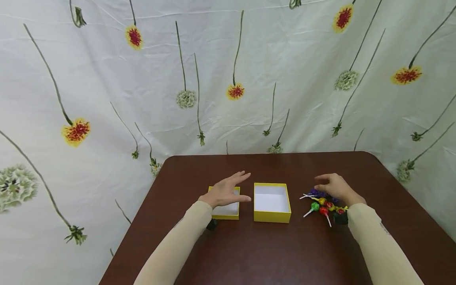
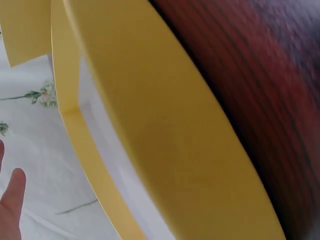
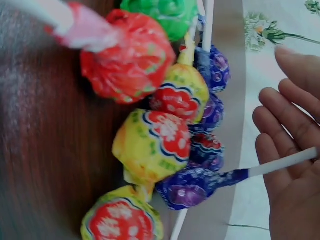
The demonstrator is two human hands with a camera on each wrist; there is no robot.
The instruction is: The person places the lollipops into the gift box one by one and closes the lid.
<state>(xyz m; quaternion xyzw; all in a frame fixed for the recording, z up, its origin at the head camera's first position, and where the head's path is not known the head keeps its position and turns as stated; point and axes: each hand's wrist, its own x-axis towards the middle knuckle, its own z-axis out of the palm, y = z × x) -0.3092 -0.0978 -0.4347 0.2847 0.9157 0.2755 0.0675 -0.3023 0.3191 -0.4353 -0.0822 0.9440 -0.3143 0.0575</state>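
My left hand [image 1: 225, 192] is over a shallow yellow box part [image 1: 226, 217] with a white inside, fingers straight and thumb spread, holding nothing. Its yellow wall [image 2: 160, 130] fills much of the left wrist view, with fingertips [image 2: 14, 192] at the edge. Right of it stands a deeper open yellow box [image 1: 272, 217], white within. My right hand [image 1: 339, 187] hovers over a pile of lollipops with loosely bent fingers. The pile has a green lollipop [image 1: 315, 206], a red lollipop [image 3: 127, 57], yellow lollipops [image 3: 155, 142] and purple lollipops [image 3: 187, 190]. One purple lollipop's stick crosses before the palm.
Everything lies on a dark brown table [image 1: 270, 253] with rounded far corners. A pale cloth [image 1: 213, 118] printed with flowers hangs behind it. Small dark objects show under both wrists, one of them a dark block [image 1: 341, 218] by the lollipops.
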